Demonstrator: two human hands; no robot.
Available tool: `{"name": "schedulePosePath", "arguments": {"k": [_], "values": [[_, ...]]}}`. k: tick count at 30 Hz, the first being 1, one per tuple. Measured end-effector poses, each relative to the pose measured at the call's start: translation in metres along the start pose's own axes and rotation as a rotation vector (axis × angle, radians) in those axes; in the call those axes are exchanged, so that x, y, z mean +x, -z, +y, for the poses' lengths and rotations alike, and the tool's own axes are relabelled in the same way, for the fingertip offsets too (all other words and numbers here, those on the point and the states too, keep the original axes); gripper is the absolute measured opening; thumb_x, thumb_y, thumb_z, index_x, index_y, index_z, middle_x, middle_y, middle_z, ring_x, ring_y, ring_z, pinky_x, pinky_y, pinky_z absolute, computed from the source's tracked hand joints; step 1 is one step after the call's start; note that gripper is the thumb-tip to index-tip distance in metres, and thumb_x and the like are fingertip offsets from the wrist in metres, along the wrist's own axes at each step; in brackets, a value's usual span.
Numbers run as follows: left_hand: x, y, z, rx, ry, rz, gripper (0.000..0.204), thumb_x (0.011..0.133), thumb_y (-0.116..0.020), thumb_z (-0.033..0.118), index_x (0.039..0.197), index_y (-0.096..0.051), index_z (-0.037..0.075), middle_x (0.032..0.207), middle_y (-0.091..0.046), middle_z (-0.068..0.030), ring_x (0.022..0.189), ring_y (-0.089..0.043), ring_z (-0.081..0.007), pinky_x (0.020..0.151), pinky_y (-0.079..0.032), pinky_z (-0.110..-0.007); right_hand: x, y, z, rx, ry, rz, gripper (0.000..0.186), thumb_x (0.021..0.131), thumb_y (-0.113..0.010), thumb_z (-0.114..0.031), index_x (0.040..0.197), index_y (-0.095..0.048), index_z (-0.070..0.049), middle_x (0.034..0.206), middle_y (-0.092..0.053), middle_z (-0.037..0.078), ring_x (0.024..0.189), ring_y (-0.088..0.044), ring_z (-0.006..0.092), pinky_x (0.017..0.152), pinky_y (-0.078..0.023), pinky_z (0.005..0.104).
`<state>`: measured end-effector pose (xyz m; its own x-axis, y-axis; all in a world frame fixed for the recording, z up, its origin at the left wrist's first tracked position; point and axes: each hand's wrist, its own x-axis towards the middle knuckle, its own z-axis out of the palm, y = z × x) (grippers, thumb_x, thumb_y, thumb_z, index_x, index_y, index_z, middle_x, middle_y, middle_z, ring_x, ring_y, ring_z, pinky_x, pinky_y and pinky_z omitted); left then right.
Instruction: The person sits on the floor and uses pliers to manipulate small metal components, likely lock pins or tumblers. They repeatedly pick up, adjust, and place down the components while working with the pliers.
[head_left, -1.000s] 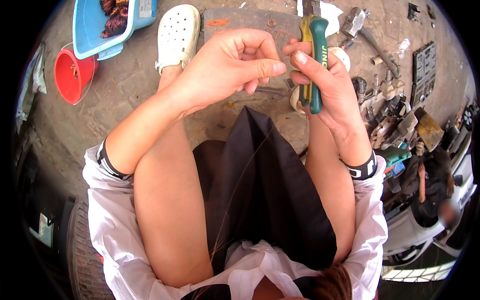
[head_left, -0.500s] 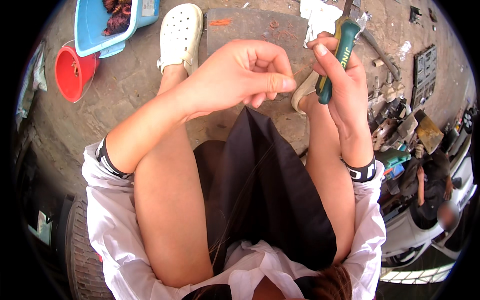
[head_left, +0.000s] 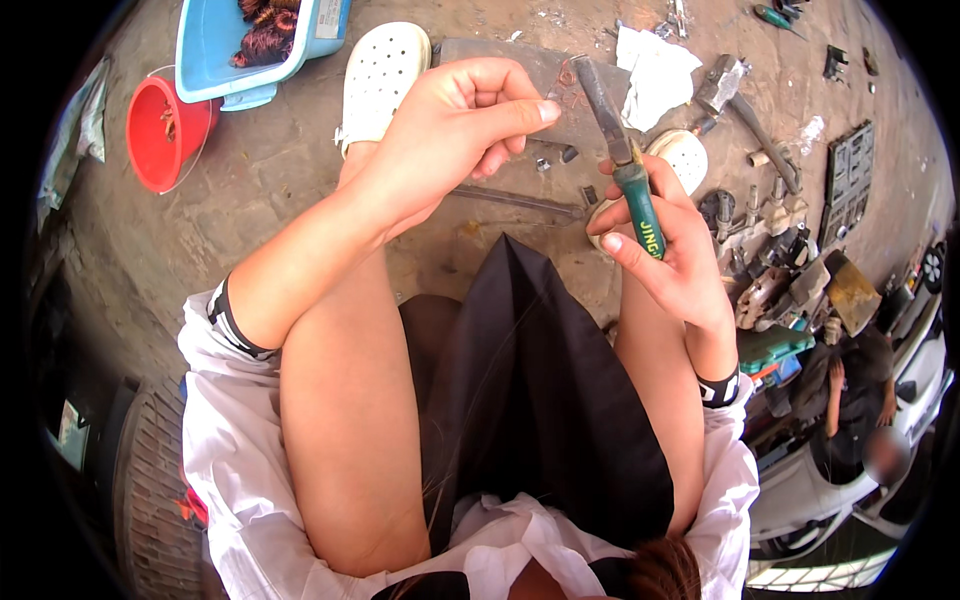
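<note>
My left hand [head_left: 465,130] is closed in a pinch at upper centre; whatever is between thumb and fingertips is too small to make out. To its right, my right hand [head_left: 670,240] grips green-handled pliers [head_left: 644,212], their metal jaws pointing up and slightly left, close beside the left fingertips. Behind both hands a flat metal plate [head_left: 480,52] lies on the floor with thin reddish scraps on it. A crumpled white sheet [head_left: 655,70] lies right of the jaws, and a long metal bar [head_left: 515,200] lies below the plate.
Blue tub [head_left: 210,70] with reddish coils and red bucket [head_left: 150,140] at upper left. Hammer [head_left: 725,85], black tool case [head_left: 848,180] and piled metal parts [head_left: 790,260] on the right. My white clogs [head_left: 380,70] beside the plate. A person [head_left: 845,380] by a white car [head_left: 820,510] at right.
My right hand has lowered and turned, so the pliers' metal jaws now stand beside my left fingertips. My left hand has risen slightly up and left. The view has shifted a little.
</note>
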<state>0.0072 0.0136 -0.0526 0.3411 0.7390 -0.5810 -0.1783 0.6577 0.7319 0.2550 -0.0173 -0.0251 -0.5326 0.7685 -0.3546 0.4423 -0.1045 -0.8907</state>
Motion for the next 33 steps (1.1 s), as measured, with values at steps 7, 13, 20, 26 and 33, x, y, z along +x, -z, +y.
{"name": "schedulePosePath", "arguments": {"k": [7, 13, 20, 26, 33], "values": [[0.001, 0.004, 0.0, 0.011, 0.032, 0.031, 0.019, 0.091, -0.067, 0.018, 0.075, -0.06, 0.011, 0.062, -0.05, 0.006, 0.047, -0.037, 0.0001, 0.045, -0.026, -0.018, 0.002, -0.003, -0.002, 0.001, -0.042, -0.084, 0.015, 0.08, -0.074, -0.011, 0.088, -0.067, 0.0, 0.119, -0.052, 0.017, 0.102, -0.058, 0.031, 0.087, -0.047, 0.0362], [0.002, 0.006, -0.001, 0.006, 0.007, 0.054, 0.019, 0.091, -0.066, 0.017, 0.075, -0.059, 0.011, 0.064, -0.049, 0.0072, 0.05, -0.036, 0.0009, 0.045, -0.024, -0.018, 0.002, -0.004, 0.001, -0.033, 0.023, -0.07, 0.017, 0.08, -0.074, -0.012, 0.089, -0.067, 0.0, 0.119, -0.052, 0.017, 0.102, -0.058, 0.0306, 0.087, -0.047, 0.036], [0.003, 0.006, -0.005, 0.086, -0.015, 0.027, 0.018, 0.091, -0.067, 0.016, 0.076, -0.059, 0.011, 0.067, -0.049, 0.0082, 0.058, -0.039, 0.0016, 0.049, -0.027, -0.017, 0.002, -0.004, -0.003, 0.015, -0.035, -0.084, 0.014, 0.083, -0.071, -0.012, 0.086, -0.065, 0.0, 0.112, -0.055, 0.014, 0.1, -0.058, 0.0285, 0.085, -0.047, 0.036], [-0.001, 0.001, -0.013, 0.3, -0.179, -0.091, 0.014, 0.092, -0.066, 0.01, 0.081, -0.06, 0.004, 0.069, -0.048, 0.009, 0.061, -0.038, 0.0015, 0.053, -0.031, -0.018, 0.001, -0.004, 0.009, 0.177, -0.068, 0.001, 0.012, 0.085, -0.068, -0.011, 0.079, -0.066, -0.001, 0.102, -0.057, 0.012, 0.101, -0.054, 0.0223, 0.086, -0.044, 0.0336], [-0.002, 0.0, -0.007, 0.481, -0.201, -0.071, 0.014, 0.092, -0.066, 0.01, 0.081, -0.059, 0.004, 0.067, -0.046, 0.0086, 0.059, -0.037, 0.0011, 0.051, -0.03, -0.019, 0.004, -0.003, 0.0, 0.261, -0.151, 0.167, 0.014, 0.086, -0.068, -0.012, 0.095, -0.071, -0.001, 0.097, -0.055, 0.005, 0.096, -0.051, 0.0152, 0.082, -0.042, 0.0288]]}}
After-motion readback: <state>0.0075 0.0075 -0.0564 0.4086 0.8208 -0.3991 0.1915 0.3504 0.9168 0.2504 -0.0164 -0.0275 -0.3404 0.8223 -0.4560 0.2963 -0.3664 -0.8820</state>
